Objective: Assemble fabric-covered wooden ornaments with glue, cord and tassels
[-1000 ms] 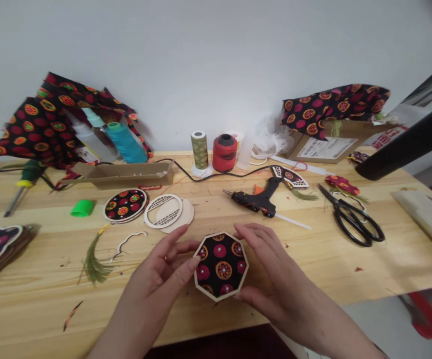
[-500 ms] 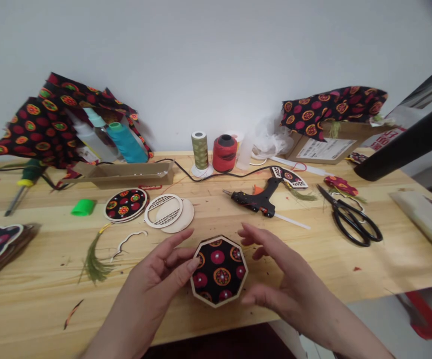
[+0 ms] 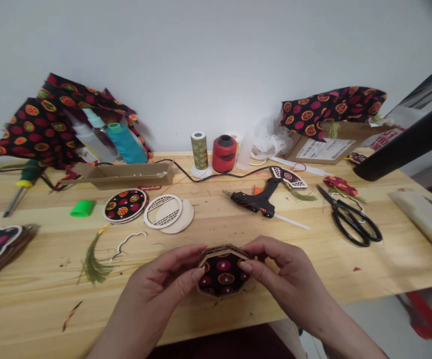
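Observation:
Near the table's front edge is an octagonal wood-framed fabric piece [image 3: 223, 274], its black cloth printed with red and orange circles and dotted with small white beads. Several layers show along its tilted far edge. My left hand [image 3: 163, 284] is closed on its left side, thumb on the frame. On the right side my right hand [image 3: 279, 274] grips it too, with the thumb on top and the fingers behind. Beyond the hands lies a black glue gun [image 3: 255, 202] with a white glue stick in its back end.
Black scissors [image 3: 352, 217] lie at the right. Behind are a green thread spool [image 3: 200, 152], a red thread cone [image 3: 224, 153] and a cardboard tray [image 3: 126, 177]. A round fabric piece [image 3: 125, 205], pale wooden rings [image 3: 163, 212] and a green tassel [image 3: 95, 262] lie at left. A black cord crosses the back.
My right hand has closed from an open pose onto the octagonal piece. The piece has tipped, so its face looks flatter and its layered far edge shows more.

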A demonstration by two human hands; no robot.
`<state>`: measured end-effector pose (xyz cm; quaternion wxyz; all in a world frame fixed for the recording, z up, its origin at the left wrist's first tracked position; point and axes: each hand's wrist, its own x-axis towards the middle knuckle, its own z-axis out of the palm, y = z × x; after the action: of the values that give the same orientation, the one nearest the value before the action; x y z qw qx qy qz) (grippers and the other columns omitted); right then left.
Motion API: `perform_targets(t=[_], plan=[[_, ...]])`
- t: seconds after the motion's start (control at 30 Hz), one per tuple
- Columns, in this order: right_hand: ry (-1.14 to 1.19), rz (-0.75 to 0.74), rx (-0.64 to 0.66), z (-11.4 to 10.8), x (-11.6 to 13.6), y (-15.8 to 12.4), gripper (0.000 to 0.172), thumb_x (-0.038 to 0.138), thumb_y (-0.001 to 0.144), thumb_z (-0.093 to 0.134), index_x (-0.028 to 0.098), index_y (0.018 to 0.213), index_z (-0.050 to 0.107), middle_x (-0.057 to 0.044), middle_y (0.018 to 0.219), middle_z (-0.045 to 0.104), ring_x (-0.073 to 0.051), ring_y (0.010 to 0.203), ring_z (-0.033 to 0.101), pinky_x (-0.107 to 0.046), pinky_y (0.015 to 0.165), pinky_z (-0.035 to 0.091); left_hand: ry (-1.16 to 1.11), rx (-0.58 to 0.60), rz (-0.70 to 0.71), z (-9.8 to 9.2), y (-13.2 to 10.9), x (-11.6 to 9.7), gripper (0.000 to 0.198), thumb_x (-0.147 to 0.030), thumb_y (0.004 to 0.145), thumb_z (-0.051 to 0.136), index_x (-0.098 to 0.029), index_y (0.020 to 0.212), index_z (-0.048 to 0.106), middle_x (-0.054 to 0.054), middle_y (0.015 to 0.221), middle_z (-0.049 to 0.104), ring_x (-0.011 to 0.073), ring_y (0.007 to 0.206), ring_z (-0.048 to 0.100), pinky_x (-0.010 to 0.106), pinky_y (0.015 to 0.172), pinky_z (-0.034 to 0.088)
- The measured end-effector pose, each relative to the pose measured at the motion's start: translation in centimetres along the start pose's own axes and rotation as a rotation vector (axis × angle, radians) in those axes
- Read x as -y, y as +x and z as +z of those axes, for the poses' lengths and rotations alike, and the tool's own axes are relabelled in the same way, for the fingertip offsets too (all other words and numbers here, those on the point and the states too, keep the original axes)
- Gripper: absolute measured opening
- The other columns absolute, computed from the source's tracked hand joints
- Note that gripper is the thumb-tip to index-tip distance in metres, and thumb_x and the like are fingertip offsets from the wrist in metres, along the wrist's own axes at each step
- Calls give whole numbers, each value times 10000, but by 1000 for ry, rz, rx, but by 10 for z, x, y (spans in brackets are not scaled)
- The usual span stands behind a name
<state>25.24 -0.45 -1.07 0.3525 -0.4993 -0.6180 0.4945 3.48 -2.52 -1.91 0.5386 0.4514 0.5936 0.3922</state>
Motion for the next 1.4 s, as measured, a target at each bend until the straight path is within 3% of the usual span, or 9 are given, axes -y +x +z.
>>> perform_targets(t=[0.2, 0.4, 0.6, 0.8, 0.93, 1.03, 1.2, 1.4], plan=[[-45, -73, -46, -1, -1, -2, 58, 198, 809, 685, 242, 811, 723, 47, 718, 696, -86, 667, 618, -172, 639, 491, 108, -15, 117, 0, 0, -7, 168, -339, 721, 725, -368, 879, 774, -35, 880, 784, 166, 794, 744, 195, 719, 583], [-45, -185, -87, -3, -3, -1, 48, 176, 777, 732, 222, 787, 728, 20, 720, 715, -105, 656, 649, -188, 618, 507, 182, -69, 249, -2, -1, -8, 216, -256, 709, 708, -417, 839, 769, -76, 814, 780, 130, 737, 743, 145, 691, 564], [6, -384, -113, -4, -6, 0, 167, 117, 771, 741, 245, 878, 757, -12, 805, 746, -129, 737, 689, -206, 670, 552, 278, -79, 472, -3, -1, -9, 305, -172, 747, 643, -416, 890, 758, -88, 928, 775, 97, 869, 728, 127, 778, 539], [-24, -449, -130, -4, -8, 2, 213, 95, 776, 732, 244, 921, 774, -32, 834, 718, -124, 743, 686, -193, 665, 557, 393, -86, 596, -7, -3, -5, 303, -155, 799, 623, -394, 944, 740, -85, 1044, 748, 88, 952, 707, 130, 820, 537], [-156, -538, -201, -6, -8, 2, 168, 122, 797, 713, 212, 921, 784, -42, 777, 629, -127, 691, 625, -214, 590, 525, 543, -64, 759, -14, -3, 1, 349, -117, 846, 589, -371, 1062, 690, -65, 1201, 670, 89, 1075, 647, 156, 896, 519], [-184, -567, -194, -7, -8, 1, 203, 107, 820, 686, 201, 981, 769, -20, 695, 601, -111, 609, 583, -206, 521, 482, 680, -52, 926, -19, -3, 3, 404, -51, 851, 552, -329, 1128, 651, -27, 1278, 597, 120, 1182, 565, 239, 1012, 464], [-112, -541, -89, -5, -7, 0, 345, 55, 842, 637, 259, 1112, 710, -11, 763, 701, -112, 653, 628, -213, 581, 501, 790, -102, 1077, -19, -7, -2, 438, 6, 815, 553, -308, 1107, 645, -2, 1226, 579, 146, 1149, 536, 327, 1061, 406], [19, -254, -39, -6, -7, -6, 401, 58, 858, 568, 340, 1110, 699, 17, 921, 739, -121, 807, 667, -242, 750, 537, 893, -156, 1124, -23, -8, -1, 537, 52, 762, 572, -351, 1108, 649, -19, 1161, 627, 172, 1101, 547, 389, 1058, 382]])
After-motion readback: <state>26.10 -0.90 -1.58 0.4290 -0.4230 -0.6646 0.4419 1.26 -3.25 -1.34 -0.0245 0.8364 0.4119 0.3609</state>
